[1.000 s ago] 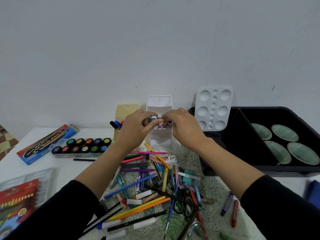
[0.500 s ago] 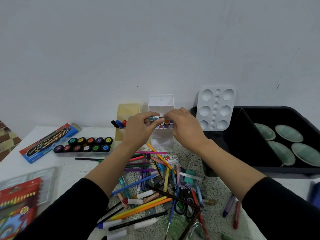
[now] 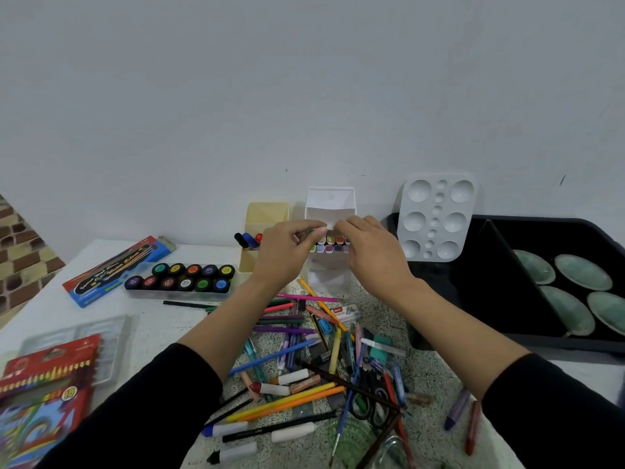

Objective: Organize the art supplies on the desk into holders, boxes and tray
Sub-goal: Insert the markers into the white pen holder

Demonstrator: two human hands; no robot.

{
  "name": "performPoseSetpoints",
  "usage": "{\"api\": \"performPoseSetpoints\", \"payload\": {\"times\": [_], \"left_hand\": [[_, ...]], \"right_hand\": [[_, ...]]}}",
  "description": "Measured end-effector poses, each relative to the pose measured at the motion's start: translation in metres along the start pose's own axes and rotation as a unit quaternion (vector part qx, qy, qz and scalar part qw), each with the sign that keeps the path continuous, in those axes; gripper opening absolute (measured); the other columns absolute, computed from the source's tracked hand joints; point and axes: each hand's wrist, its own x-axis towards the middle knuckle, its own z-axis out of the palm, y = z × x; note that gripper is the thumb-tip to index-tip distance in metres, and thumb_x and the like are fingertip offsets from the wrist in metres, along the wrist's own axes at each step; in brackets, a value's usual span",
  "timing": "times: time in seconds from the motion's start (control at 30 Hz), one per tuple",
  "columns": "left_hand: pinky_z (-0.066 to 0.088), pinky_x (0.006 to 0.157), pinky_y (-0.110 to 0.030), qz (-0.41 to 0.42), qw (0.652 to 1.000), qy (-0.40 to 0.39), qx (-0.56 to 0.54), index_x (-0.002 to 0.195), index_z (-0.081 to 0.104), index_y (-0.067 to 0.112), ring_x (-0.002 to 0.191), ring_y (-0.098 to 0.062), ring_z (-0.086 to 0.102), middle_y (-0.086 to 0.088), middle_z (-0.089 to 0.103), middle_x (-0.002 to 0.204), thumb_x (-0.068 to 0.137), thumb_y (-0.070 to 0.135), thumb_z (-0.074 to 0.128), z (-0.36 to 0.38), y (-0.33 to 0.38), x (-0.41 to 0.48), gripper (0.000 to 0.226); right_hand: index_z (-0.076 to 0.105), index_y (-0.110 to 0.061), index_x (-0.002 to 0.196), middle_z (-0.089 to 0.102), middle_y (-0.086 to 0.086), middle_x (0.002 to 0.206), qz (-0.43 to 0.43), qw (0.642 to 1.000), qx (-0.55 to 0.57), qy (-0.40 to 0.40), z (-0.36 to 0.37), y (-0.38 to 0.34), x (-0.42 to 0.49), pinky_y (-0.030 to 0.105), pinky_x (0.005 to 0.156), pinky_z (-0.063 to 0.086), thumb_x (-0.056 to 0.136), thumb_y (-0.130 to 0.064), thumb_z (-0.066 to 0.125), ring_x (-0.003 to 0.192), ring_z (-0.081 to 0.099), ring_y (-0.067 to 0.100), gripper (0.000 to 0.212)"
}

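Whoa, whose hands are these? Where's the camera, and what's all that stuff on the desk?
No robot here: a person is tidying art supplies. The camera sits on their head, looking down, so you see their own arms. The left hand and right hand meet at a white holder holding markers. The left hand's grip pinches a marker top; what the right fingers hold is hidden. In front lies a jumble of pencils and pens. Left are paint pots; right, a white palette and a black tray with green dishes.
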Motion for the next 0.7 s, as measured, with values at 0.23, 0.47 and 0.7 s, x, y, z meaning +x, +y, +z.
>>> {"api": "performPoseSetpoints", "payload": {"times": [0.23, 0.47, 0.7], "left_hand": [[0.046, 0.077, -0.014, -0.010, 1.000, -0.026, -0.012, 0.119, 0.074, 0.020, 0.093, -0.003, 0.064, 0.013, 0.072, 0.096, 0.100, 0.030, 0.061, -0.001, 0.007, -0.004, 0.025], [0.042, 0.060, -0.016, -0.017, 1.000, 0.000, -0.011, 0.131, 0.063, 0.022, 0.064, -0.008, 0.053, -0.005, 0.056, 0.074, 0.100, 0.034, 0.060, -0.002, 0.016, -0.019, 0.033], [0.041, 0.049, -0.017, -0.007, 0.996, -0.084, 0.004, 0.105, 0.062, 0.025, 0.052, -0.005, 0.051, 0.004, 0.059, 0.073, 0.101, 0.031, 0.057, 0.004, 0.030, -0.077, 0.009]], "right_hand": [[0.060, -0.017, 0.107, 0.062, 0.000, 0.097, 0.002, 1.000, -0.012, -0.004, -0.004, 0.001, -0.002, 0.045, 0.061, 0.049, 0.089, 0.001, 0.053, 0.089, 0.048, 0.024, 0.026], [0.062, -0.020, 0.126, 0.062, 0.001, 0.136, 0.013, 0.999, 0.009, -0.034, -0.012, 0.002, -0.007, 0.043, 0.082, 0.052, 0.094, -0.003, 0.049, 0.111, 0.054, 0.027, 0.039], [0.067, -0.017, 0.121, 0.068, -0.002, 0.119, 0.036, 0.993, 0.111, 0.008, -0.034, -0.003, -0.067, 0.038, 0.093, 0.049, 0.099, -0.014, 0.055, 0.108, 0.054, 0.014, 0.025]]}}
